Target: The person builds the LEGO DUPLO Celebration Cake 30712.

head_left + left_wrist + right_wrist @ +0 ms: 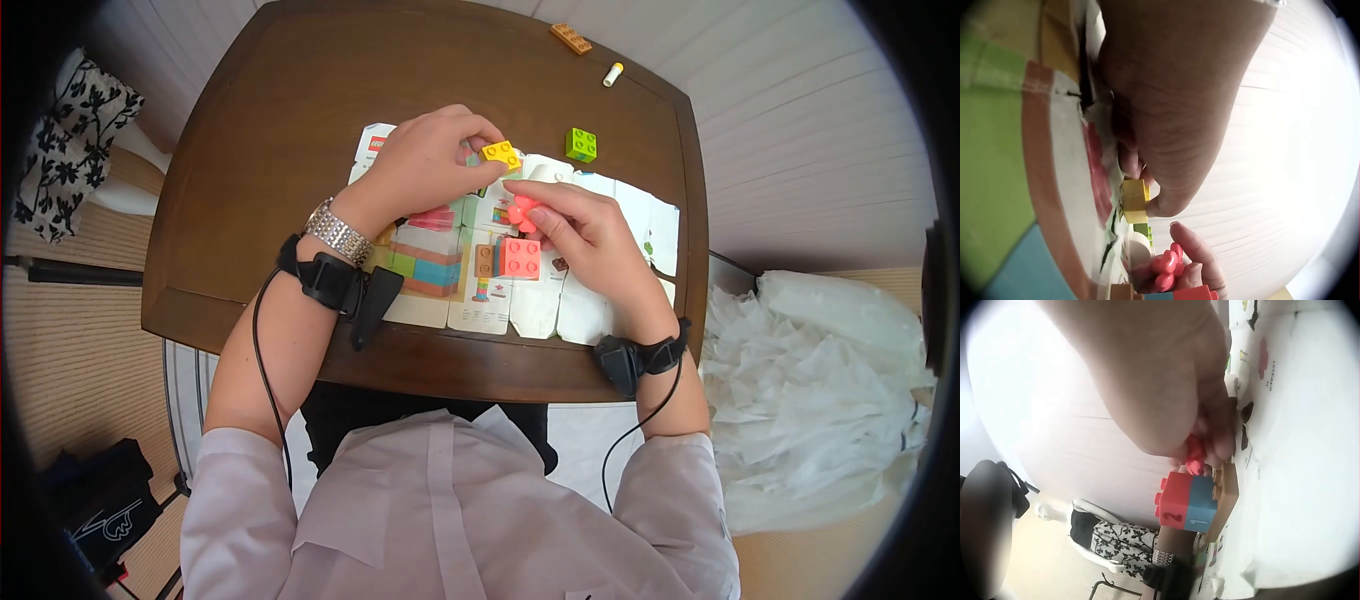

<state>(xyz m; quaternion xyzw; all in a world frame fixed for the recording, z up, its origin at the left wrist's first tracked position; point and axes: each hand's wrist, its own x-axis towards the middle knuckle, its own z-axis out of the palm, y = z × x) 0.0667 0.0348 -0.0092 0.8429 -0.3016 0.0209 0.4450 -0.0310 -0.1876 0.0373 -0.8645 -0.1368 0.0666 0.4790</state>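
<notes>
Between the thumb and fingers of my left hand [435, 158] a yellow brick [501, 155] is pinched, low over the paper sheet. My right hand [592, 232] holds a coral-pink flower piece [522, 213] by thumb and fingertips, just nearer to me than the yellow brick. Close below the flower stands a stack: a coral-red brick [1175, 500] marked 2, a blue brick [1201, 506] marked 1, and a brown plate [1227, 490] underneath, whose studs stick out to one side. The left wrist view shows the yellow brick [1135, 201] upright beside the fingertips.
The creased, printed paper sheet [600, 315] covers the middle of the dark wooden table [270, 110]. Beyond it lie a lime-green brick [581, 145], a small white-and-yellow piece [613, 75] and an orange-brown plate [571, 39] near the far edge.
</notes>
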